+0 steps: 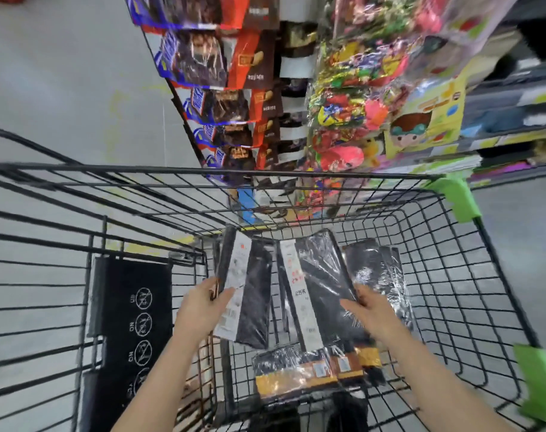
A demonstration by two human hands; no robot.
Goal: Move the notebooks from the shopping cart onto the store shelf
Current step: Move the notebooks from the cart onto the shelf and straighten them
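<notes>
Several black, plastic-wrapped notebooks lie in the black wire shopping cart (471,275). My left hand (200,310) grips one notebook with a white label strip (249,294) by its left edge, raised on end. My right hand (371,310) holds a second black notebook with a white strip (315,282) at its right side. A third black notebook (377,269) leans behind my right hand. Flat on the cart bottom lie notebooks with orange-brown bands (309,372). The store shelf (514,138) with stationery is at the upper right.
A rack of snack bags (209,67) and hanging bags of colourful sweets (352,98) stand just past the cart's front rim. Green corner guards (458,198) mark the cart's right side. The folded child seat flap (131,316) is on the left. Grey floor (63,73) lies to the left.
</notes>
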